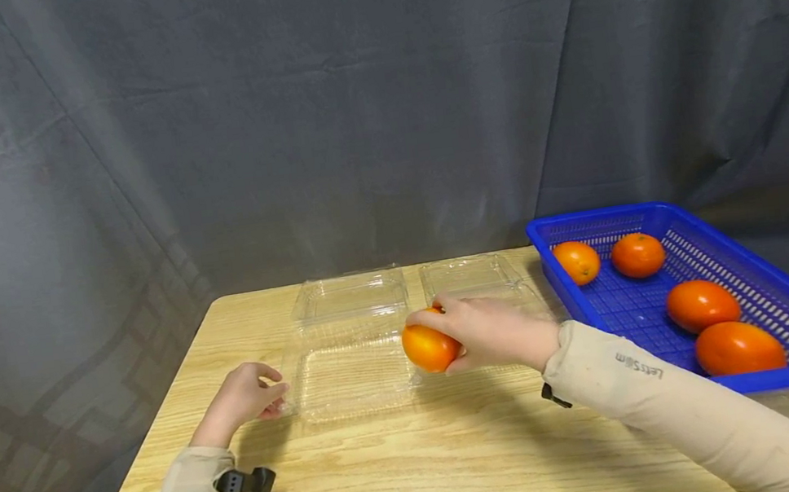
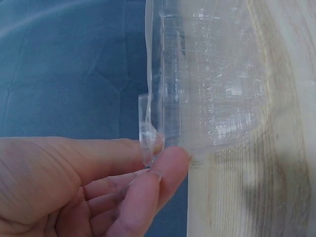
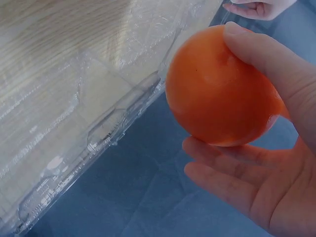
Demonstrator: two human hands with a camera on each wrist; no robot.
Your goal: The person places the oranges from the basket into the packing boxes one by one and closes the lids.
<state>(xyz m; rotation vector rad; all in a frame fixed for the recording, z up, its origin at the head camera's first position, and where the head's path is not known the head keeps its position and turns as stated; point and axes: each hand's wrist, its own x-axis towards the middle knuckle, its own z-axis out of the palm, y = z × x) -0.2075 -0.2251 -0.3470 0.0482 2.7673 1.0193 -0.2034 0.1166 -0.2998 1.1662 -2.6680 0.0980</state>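
An orange fruit (image 1: pixel 431 346) is gripped by the right hand (image 1: pixel 482 332), above the right edge of the near part of a clear plastic container (image 1: pixel 354 374). In the right wrist view the thumb lies on top of the fruit (image 3: pixel 222 89) and the fingers of the hand (image 3: pixel 256 168) are curled beneath it. The left hand (image 1: pixel 246 395) is at the container's left edge. As the left wrist view shows, thumb and fingertips of this hand (image 2: pixel 113 182) pinch the corner of the clear plastic (image 2: pixel 217 98).
A second clear container (image 1: pixel 472 273) lies to the right of the first, partly behind the right hand. At the right stands a blue basket (image 1: pixel 571 298) holding several orange fruits (image 1: pixel 701 305). A dark grey curtain (image 1: pixel 349 120) hangs behind the wooden table (image 1: pixel 393 476).
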